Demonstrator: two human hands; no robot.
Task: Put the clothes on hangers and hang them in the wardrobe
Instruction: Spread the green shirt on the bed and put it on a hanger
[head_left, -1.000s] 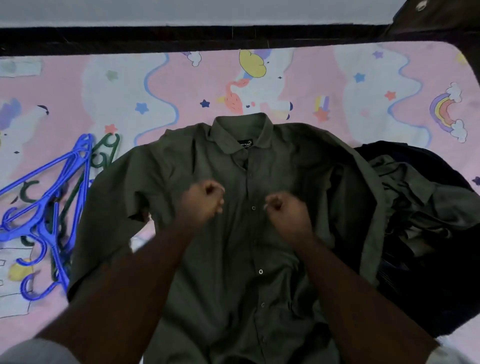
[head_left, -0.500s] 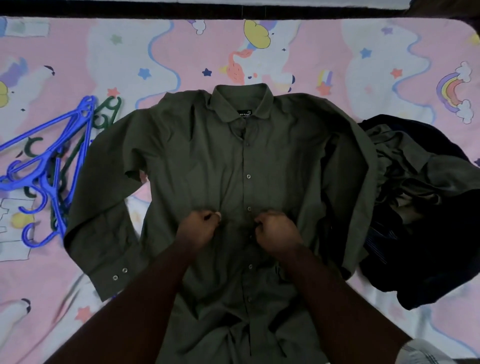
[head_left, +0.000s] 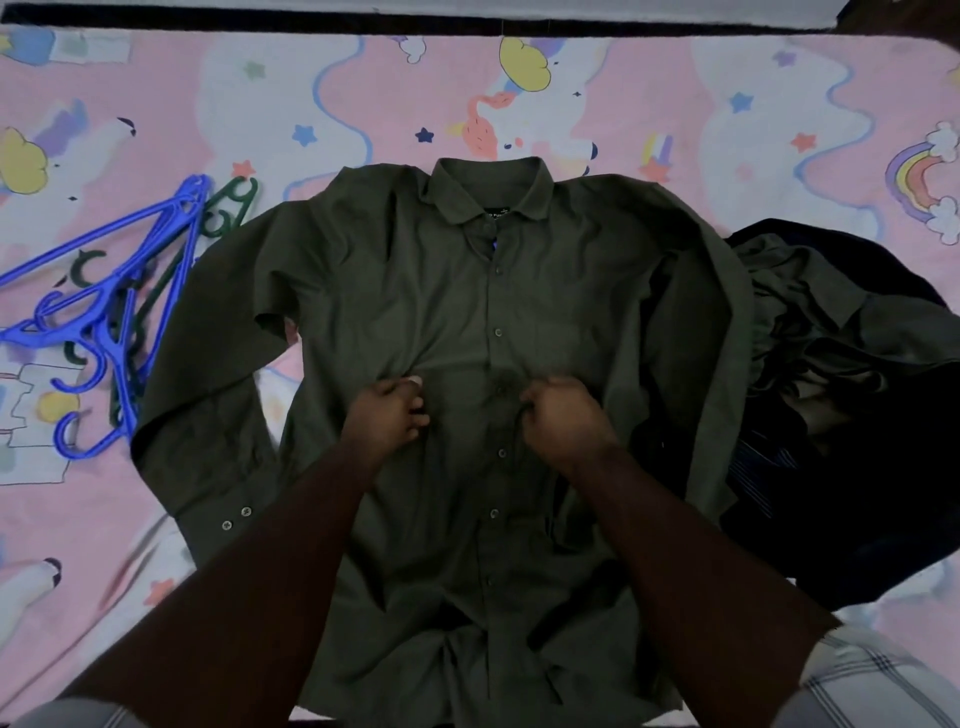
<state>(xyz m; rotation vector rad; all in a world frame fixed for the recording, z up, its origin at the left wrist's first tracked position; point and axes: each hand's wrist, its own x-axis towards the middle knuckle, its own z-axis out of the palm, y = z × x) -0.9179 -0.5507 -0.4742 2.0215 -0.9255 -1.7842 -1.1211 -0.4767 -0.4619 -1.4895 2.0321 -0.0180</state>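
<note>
Shirt (head_left: 467, 322) lies face up and spread flat in the middle of the bed (head_left: 156, 104), collar toward the far edge, buttons done up down the front. Left hand (head_left: 387, 418) and right hand (head_left: 563, 421) sit on either side of the button strip at mid-chest, each closed in a pinch on the shirt's cloth, which puckers between them. The step in hand looks like smoothing or working the front before a hanger goes in. Blue and green hangers (head_left: 104, 312) lie in a heap near the bed's left edge, just beside the shirt's sleeve. More dark clothes (head_left: 841, 374) are piled at the right edge. Next, one hand would need to let go and fetch a hanger.
</note>
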